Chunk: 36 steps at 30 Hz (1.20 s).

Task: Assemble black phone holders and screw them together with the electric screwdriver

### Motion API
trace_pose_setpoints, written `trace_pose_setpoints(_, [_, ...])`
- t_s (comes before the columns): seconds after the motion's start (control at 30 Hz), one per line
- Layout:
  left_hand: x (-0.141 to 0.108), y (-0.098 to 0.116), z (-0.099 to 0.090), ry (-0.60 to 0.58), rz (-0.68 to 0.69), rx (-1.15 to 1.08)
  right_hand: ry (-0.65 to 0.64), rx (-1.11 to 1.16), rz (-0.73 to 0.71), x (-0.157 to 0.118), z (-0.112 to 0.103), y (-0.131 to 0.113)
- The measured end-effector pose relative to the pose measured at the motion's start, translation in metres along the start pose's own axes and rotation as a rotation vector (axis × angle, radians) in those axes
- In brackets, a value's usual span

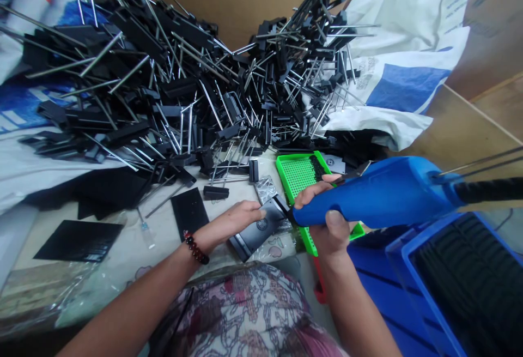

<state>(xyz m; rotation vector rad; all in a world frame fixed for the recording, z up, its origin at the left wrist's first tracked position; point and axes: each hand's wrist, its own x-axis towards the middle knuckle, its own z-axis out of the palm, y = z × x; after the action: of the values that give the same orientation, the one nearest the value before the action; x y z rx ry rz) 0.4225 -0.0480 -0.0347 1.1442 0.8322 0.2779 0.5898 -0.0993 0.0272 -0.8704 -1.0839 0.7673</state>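
Fingers curled, our right hand (333, 237) grips a blue tool (376, 191) in the head view, its thumb pressed along the underside. The tool's nose points left at the far end of a dark grey casing (254, 237); we cannot tell whether its tip touches. Our left hand (231, 221) is closed on that casing's left side, thumb on the face beside a round emblem, holding it tilted above the table (163, 231). A beaded bracelet (197, 249) circles our left wrist.

Just beyond the casing lies a green basket (281, 174), small black pieces (317, 167) gathered at its far end, our right hand overlapping it from our side. One black plate (190, 213) lies near our left hand, and another (77, 241) farther left. Ahead of us rises a tangled heap of black parts with metal rods (183, 87), flanked by white sacks (404, 84). To our right stands a blue crate (402, 250) of black pieces.
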Motion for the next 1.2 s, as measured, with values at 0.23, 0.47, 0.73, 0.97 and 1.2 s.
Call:
trace_pose_setpoints(0.23, [0.0,0.001,0.001,-0.006,-0.004,-0.001,-0.183,0.007,0.067,0.001,-0.007,0.004])
trace_pose_setpoints(0.47, [0.001,0.0,0.003,0.001,0.016,-0.031,-0.245,-0.105,0.135,0.004,-0.002,0.003])
trace_pose_setpoints(0.73, [0.004,-0.001,-0.002,-0.082,-0.052,0.114,-0.051,-0.076,-0.055,0.018,-0.03,-0.029])
trace_pose_setpoints(0.97, [0.009,-0.003,-0.005,-0.103,-0.065,0.122,0.106,-0.194,-0.017,0.015,-0.058,-0.008])
trace_pose_setpoints(1.2, [0.011,-0.009,-0.006,-0.118,-0.101,0.085,0.125,-0.181,-0.035,0.009,-0.062,0.001])
